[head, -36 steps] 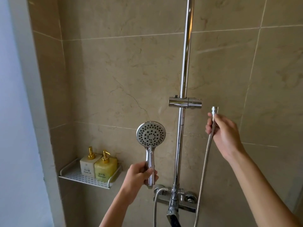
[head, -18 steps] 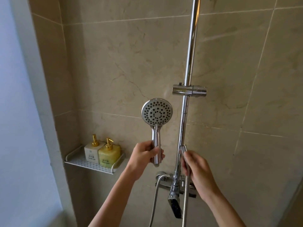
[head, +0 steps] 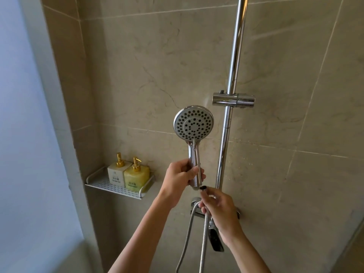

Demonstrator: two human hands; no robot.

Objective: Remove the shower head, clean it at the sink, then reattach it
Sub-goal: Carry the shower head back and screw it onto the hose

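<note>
Left hand (head: 180, 177): our fingers closed round chrome handle of shower head (head: 193, 123), held upright, spray face toward us, left of riser rail (head: 229, 119). Right hand (head: 218, 207): our fingers pinched on hose (head: 203, 233) near its end nut (head: 203, 187), nut just below handle base; contact unclear. Forearms reach up from below.

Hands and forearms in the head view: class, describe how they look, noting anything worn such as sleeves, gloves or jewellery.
Both forearms are bare up to the frame edge, with no sleeves showing. The left hand and right hand wear no gloves; no rings, watch or bracelets are visible. The fingernails look short and unpainted.
</note>
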